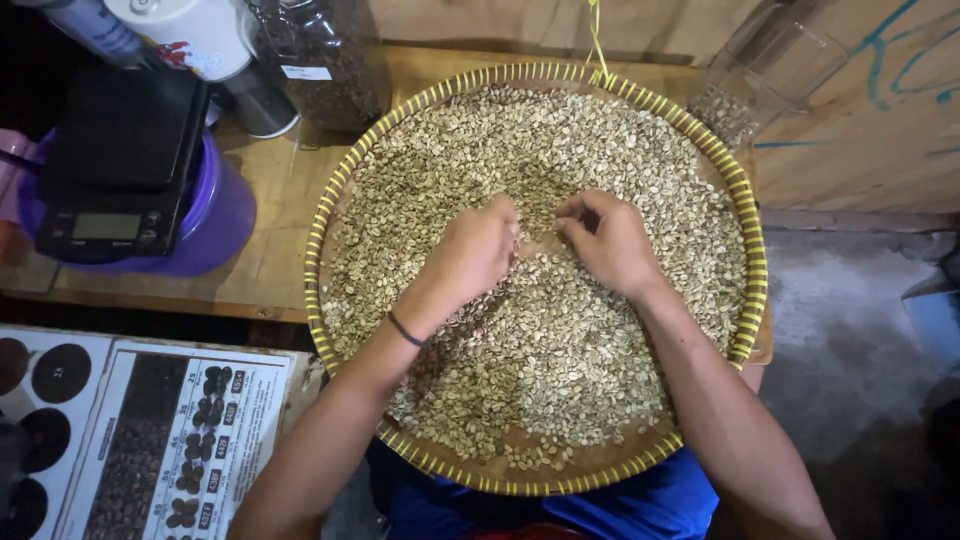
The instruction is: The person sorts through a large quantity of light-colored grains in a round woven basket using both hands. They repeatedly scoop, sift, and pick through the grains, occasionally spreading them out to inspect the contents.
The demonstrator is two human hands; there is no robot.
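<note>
Plainly a sorting step is in hand: both hands work in the middle of a bed of pale green coffee beans (560,330), picking through them. The left hand (475,250) is curled, fingertips pinched down into the beans, though what it grips, if anything, I cannot tell. The right hand (610,240), just beside it, has fingers bent inward over the same patch, loosely closed; its catch is hidden too. A dark band sits on the left wrist (405,330).

By my judgement, any next pick calls for a fine fingertip pinch on single small, oval, matte beans.

Around the hands, the beans lie spread across a round, shallow woven tray (330,210) with a yellow-laced rim, resting on a wooden worktop (275,190). Well left of the left hand, a black digital scale (120,160) sits atop a purple plastic tub (225,215); beyond it, a glass jar of dark beans (320,60).
</note>
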